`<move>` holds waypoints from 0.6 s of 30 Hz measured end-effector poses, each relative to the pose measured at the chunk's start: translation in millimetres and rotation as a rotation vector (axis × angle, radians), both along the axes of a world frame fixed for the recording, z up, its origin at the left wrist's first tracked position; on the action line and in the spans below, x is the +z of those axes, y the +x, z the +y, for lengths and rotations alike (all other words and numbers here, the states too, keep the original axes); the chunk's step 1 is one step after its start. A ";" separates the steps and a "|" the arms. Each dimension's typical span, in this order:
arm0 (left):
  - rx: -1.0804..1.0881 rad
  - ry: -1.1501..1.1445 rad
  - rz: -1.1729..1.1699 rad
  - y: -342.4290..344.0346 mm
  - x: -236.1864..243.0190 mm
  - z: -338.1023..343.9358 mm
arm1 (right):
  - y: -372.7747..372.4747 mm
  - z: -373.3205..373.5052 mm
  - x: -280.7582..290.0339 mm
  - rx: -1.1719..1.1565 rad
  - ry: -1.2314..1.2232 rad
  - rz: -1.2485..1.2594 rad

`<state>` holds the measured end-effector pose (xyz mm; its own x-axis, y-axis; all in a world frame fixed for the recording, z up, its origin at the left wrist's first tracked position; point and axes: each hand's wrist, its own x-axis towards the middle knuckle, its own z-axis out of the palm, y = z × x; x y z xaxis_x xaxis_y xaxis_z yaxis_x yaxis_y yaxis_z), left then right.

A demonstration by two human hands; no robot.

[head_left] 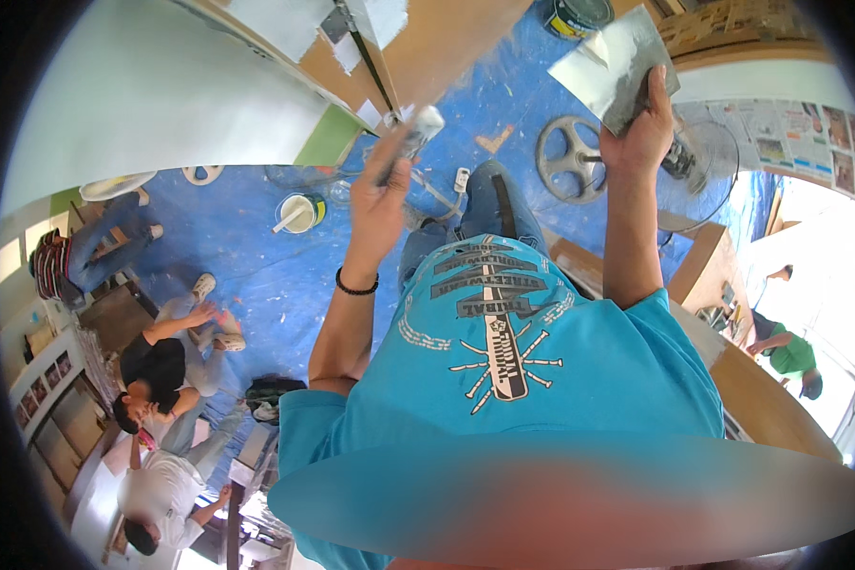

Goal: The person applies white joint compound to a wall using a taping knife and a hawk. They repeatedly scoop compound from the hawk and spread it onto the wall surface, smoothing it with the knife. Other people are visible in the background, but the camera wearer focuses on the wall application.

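Observation:
My left hand [380, 198], with a dark beaded bracelet at the wrist, is closed round a putty knife [414, 139]. Motion smears the knife, and white paste shows at its end. It is near the lower edge of a brown panel [446, 47] patched with white filler [280, 28]; whether it touches cannot be told. Held up to the right, a flat square plate [613, 71] smeared with white and grey paste is gripped by my right hand [639, 133], thumb on top.
Blue sheeting [266, 275] covers the floor. A bucket of white paste [300, 214] stands at left, a dark tub [578, 17] at the far right. Beside my right forearm are a grey spoked wheel [568, 159] and a wire fan guard [708, 176]. Several people sit or work around.

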<state>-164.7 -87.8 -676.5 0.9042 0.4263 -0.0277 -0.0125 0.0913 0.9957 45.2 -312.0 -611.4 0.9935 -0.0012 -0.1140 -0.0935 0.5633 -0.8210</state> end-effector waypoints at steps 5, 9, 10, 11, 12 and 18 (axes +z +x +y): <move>0.147 -0.782 -0.285 16.0 -44.9 -0.7 | 35.0 -9.3 -27.2 0.217 0.118 0.105; 0.180 -0.944 -0.336 35.5 -58.5 -11.5 | 63.9 -9.0 -52.8 0.409 0.204 0.162; 0.212 -0.985 -0.338 43.2 -61.1 -14.7 | 72.5 -7.9 -57.5 0.464 0.243 0.168; 0.237 -1.020 -0.352 49.1 -63.5 -18.1 | 79.5 -7.1 -60.0 0.526 0.227 0.163; 0.242 -1.046 -0.413 57.4 -67.3 -21.5 | 88.7 -5.4 -62.5 0.565 0.226 0.175; 0.586 -1.026 -0.490 136.6 -113.8 -47.8 | 162.6 -1.6 -71.9 0.764 0.078 0.227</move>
<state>-28.1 -135.6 -790.3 0.5977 0.7443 -0.2979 -0.6559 0.6677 0.3521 207.8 -313.6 -683.3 0.6685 0.6868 -0.2855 -0.6369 0.3303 -0.6966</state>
